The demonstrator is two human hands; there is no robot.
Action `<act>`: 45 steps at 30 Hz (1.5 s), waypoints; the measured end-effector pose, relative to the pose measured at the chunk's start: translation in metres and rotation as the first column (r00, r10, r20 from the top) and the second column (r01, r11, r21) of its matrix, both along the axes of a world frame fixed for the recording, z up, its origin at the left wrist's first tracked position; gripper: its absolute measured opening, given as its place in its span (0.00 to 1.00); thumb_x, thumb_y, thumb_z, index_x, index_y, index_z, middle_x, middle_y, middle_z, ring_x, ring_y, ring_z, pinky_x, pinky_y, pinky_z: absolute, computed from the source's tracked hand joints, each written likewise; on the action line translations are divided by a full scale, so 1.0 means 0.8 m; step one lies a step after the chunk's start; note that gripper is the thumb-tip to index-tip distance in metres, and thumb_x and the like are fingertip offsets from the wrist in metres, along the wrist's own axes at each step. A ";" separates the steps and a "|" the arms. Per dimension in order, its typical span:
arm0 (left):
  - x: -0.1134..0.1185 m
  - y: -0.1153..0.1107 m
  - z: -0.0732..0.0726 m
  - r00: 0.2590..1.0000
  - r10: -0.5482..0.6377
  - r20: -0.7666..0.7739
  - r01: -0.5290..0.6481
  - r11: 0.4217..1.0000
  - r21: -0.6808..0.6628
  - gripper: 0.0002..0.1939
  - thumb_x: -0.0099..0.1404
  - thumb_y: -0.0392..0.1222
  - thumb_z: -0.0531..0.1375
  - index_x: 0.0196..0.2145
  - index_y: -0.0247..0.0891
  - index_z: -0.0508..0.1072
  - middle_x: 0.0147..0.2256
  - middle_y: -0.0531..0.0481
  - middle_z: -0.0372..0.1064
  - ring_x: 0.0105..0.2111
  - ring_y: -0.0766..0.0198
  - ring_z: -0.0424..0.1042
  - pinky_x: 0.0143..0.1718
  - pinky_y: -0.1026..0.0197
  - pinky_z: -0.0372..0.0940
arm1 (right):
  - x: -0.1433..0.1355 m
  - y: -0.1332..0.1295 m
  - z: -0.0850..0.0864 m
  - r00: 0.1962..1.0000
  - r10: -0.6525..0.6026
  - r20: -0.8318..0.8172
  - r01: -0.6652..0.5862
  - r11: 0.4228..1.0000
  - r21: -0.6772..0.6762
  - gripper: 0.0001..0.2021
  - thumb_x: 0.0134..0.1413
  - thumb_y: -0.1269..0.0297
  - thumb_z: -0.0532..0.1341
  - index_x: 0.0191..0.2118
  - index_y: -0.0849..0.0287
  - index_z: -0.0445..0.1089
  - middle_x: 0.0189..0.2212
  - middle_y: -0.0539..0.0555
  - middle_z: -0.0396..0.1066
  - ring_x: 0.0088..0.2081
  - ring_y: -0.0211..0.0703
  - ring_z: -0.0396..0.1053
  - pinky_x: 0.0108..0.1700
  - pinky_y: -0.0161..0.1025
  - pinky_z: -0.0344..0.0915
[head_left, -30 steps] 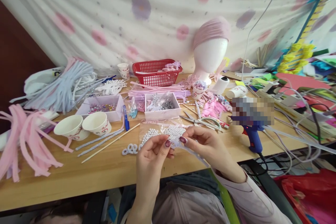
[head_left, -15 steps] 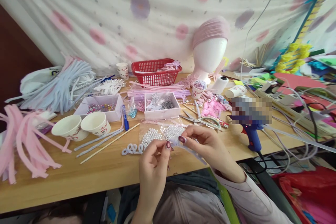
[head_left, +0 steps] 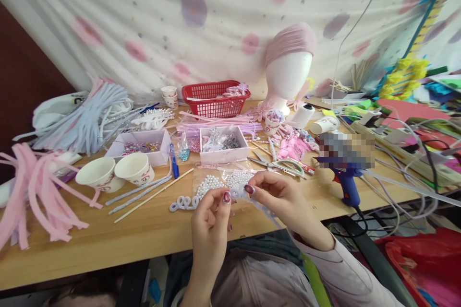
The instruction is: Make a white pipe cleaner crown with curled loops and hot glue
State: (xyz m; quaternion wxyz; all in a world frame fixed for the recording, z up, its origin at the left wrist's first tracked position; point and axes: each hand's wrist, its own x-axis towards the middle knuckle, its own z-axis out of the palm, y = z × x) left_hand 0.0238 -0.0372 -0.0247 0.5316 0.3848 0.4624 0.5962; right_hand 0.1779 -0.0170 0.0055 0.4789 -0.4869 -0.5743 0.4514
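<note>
Your left hand point(head_left: 211, 220) and right hand point(head_left: 288, 201) pinch the looped pale strip point(head_left: 237, 193) above the table edge, and loosening either pinch could let its loops unroll.

So on the counter point(head_left: 154, 235), the basket point(head_left: 212, 109) is back-middle, mannequin head point(head_left: 288, 74) to its right. One box point(head_left: 225, 155) sits in front of the basket, another box point(head_left: 158, 157) left of that, cups point(head_left: 134, 170) before it. Glue gun point(head_left: 348, 187)'s over right, past the scissors point(head_left: 291, 168).
</note>
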 end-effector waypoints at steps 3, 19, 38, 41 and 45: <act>0.001 0.000 -0.002 0.995 -0.031 0.093 0.034 0.999 -0.032 0.18 0.59 0.56 0.66 0.35 0.38 0.77 0.25 0.53 0.70 0.20 0.70 0.60 0.17 0.71 0.57 | 0.000 0.001 0.003 1.000 -0.011 -0.021 0.011 1.000 0.007 0.14 0.52 0.53 0.68 0.29 0.59 0.73 0.23 0.50 0.70 0.26 0.38 0.64 0.29 0.36 0.61; 0.033 0.009 0.004 0.991 -0.048 0.125 0.048 0.999 0.003 0.11 0.58 0.48 0.68 0.31 0.37 0.80 0.27 0.50 0.77 0.28 0.64 0.73 0.32 0.65 0.68 | -0.029 0.007 0.002 0.963 -0.144 -0.230 0.155 0.987 0.031 0.12 0.48 0.53 0.71 0.28 0.57 0.75 0.24 0.50 0.71 0.24 0.38 0.66 0.25 0.35 0.66; 0.023 -0.002 0.001 0.973 -0.069 0.218 0.081 0.996 -0.048 0.12 0.57 0.48 0.69 0.28 0.36 0.77 0.22 0.52 0.75 0.19 0.69 0.68 0.20 0.68 0.65 | -0.013 0.004 0.001 0.992 -0.030 -0.120 0.032 0.999 0.014 0.16 0.51 0.50 0.70 0.27 0.57 0.73 0.24 0.50 0.74 0.27 0.40 0.71 0.33 0.36 0.70; 0.022 -0.004 0.003 0.978 -0.053 0.201 0.069 0.995 -0.070 0.13 0.58 0.49 0.68 0.29 0.36 0.77 0.22 0.52 0.74 0.18 0.68 0.69 0.20 0.67 0.66 | -0.013 0.002 0.003 0.994 -0.038 -0.105 0.039 0.999 0.007 0.16 0.50 0.50 0.70 0.28 0.57 0.73 0.25 0.51 0.74 0.28 0.40 0.71 0.33 0.37 0.69; 0.017 -0.003 0.001 0.995 -0.020 0.096 0.023 0.999 -0.037 0.14 0.60 0.52 0.67 0.30 0.36 0.77 0.22 0.52 0.73 0.22 0.67 0.72 0.24 0.68 0.68 | -0.011 0.000 0.008 0.998 -0.029 -0.062 0.028 1.000 -0.012 0.16 0.50 0.48 0.70 0.30 0.58 0.74 0.27 0.52 0.76 0.29 0.42 0.72 0.35 0.38 0.70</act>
